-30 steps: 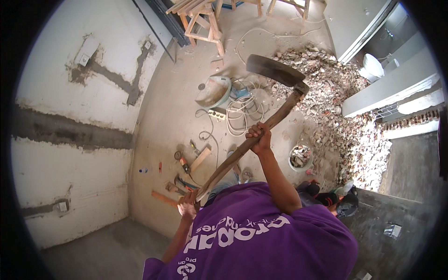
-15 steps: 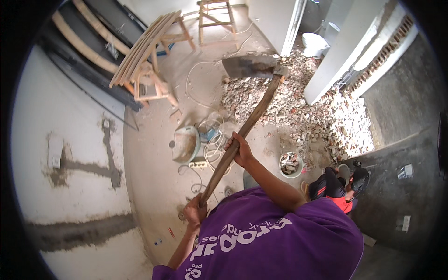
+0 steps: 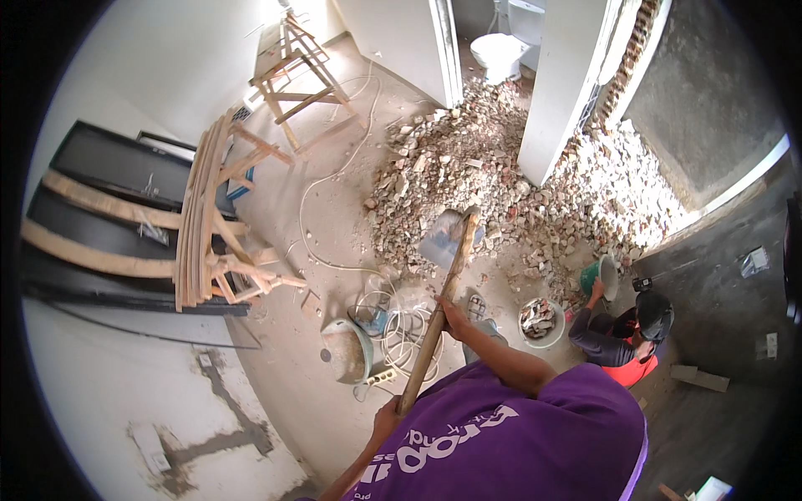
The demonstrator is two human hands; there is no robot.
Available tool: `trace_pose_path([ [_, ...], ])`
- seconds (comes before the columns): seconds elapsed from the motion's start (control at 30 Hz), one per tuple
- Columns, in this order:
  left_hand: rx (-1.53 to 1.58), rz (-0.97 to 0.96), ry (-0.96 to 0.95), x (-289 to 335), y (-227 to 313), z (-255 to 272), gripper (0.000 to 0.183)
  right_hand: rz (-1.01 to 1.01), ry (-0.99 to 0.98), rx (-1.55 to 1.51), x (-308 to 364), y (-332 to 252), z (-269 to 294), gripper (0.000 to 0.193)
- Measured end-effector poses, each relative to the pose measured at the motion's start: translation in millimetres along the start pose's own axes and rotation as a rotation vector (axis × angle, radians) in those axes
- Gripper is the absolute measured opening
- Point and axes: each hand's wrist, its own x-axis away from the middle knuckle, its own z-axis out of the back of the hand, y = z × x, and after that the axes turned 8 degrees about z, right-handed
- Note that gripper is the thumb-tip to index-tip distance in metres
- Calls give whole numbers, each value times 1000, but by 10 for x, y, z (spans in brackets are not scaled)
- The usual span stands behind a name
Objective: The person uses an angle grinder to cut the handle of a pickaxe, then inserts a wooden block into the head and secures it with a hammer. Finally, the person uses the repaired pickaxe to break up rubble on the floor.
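Both hands grip a long-handled hoe [image 3: 429, 351] with a wooden shaft and a broad metal blade. My left hand [image 3: 387, 417] is closed round the butt end of the handle, close to my purple shirt. Farther up the shaft, my right hand [image 3: 454, 317] wraps round it. The hoe's blade [image 3: 440, 240] is at the near edge of a heap of broken rubble [image 3: 468, 167]; whether it touches the pieces I cannot tell. A pale bucket [image 3: 541, 336] holding rubble chunks stands to the right of my right forearm.
A crouching co-worker [image 3: 622, 334] at the right holds a green bucket [image 3: 600, 280] by the heap. Left of the hoe lie a tipped tub [image 3: 347, 351], coiled cable [image 3: 405, 334] and a power strip [image 3: 380, 378]. Wooden trestles [image 3: 242, 275] stand farther left. A toilet [image 3: 499, 54] shows beyond the doorway.
The hoe's blade has come down and nearer, from up over the far rubble to the heap's near edge. The co-worker now holds out a green bucket. My view has shifted.
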Motion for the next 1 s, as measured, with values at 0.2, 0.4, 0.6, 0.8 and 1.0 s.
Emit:
trace_pose_path([
  [0.2, 32, 13, -292, -1012, 954, 484, 51, -129, 32, 185, -953, -363, 395, 62],
  [0.4, -39, 49, -470, -1868, 1758, 889, 55, -242, 108, -59, -1320, -794, -50, 55],
  [0.6, 116, 36, -695, -3235, 2674, 899, 30, -328, 219, -499, -2052, -1365, -382, 20],
  [0.8, 324, -81, -835, -4681, 4225, 1194, 42, -288, 84, -593, -3857, -2682, 259, 13],
  [1.0, 588, 32, -611, -6509, 3538, 2622, 37, -177, 300, -603, -4803, -3576, 413, 14],
])
